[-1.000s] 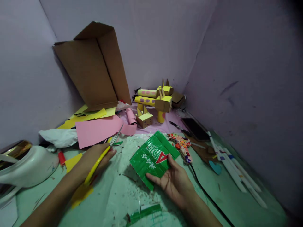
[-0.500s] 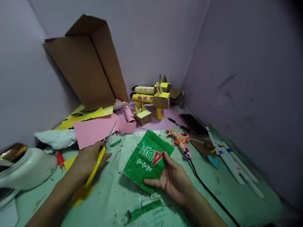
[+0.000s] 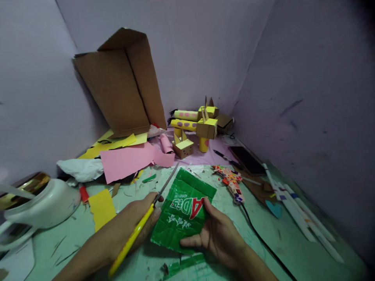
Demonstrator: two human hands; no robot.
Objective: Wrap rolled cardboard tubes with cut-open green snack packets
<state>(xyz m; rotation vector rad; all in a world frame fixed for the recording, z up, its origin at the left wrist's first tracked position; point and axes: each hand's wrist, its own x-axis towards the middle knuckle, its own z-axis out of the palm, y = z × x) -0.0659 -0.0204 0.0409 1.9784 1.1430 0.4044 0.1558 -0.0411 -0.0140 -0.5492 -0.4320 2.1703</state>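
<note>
The flattened green packaging sheet (image 3: 184,210), printed side up with red and white lettering, lies slightly raised over the green table (image 3: 73,242), directly in front of the person. The right hand (image 3: 219,234) grips its near right corner, fingers on the printed face and thumb at the near edge. The left hand (image 3: 131,226) is closed around the yellow-handled scissors (image 3: 137,230); the blades appear closed and run along the sheet's left edge, pointing away from the person. No cut is visible in the sheet at this edge. A narrow green strip (image 3: 183,263) lies on the table just in front of the sheet, with small scraps near it. Compared with one second ago, the scissors have moved from beside the pink paper (image 3: 129,160), well apart from the sheet, to just beside it, and the sheet has been drawn nearer the person. Further out are a yellow paper piece (image 3: 102,207), an open cardboard box (image 3: 123,86) leaning on the wall, and yellow cardboard animal figures (image 3: 202,125).
</note>
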